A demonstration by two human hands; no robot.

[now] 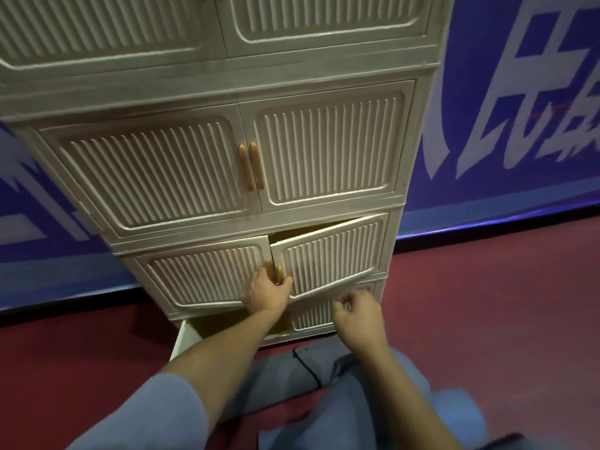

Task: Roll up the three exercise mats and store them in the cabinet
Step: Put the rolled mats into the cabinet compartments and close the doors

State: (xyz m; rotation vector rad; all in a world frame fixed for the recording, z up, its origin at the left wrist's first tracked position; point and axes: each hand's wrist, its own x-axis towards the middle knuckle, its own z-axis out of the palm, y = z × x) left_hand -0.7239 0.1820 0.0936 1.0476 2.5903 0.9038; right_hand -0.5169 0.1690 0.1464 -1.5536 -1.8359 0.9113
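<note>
A cream cabinet (227, 89) with ribbed doors stands against the wall. In its third tier the right door (328, 254) is swung partly out, showing a dark gap above it. My left hand (266, 295) grips that door's wooden handle (278, 275). My right hand (357, 315) hovers just below the door's lower edge, fingers loosely curled and holding nothing. A grey rolled mat (276, 381) with a black cord lies on the floor under my arms. A blue rolled mat (454, 414) lies at the bottom right. No third mat is in view.
The bottom tier's left door (181, 339) stands open toward me over the red floor (487, 303). The doors of the tier above (156, 170) are closed. A blue banner with white lettering (519, 92) covers the wall behind.
</note>
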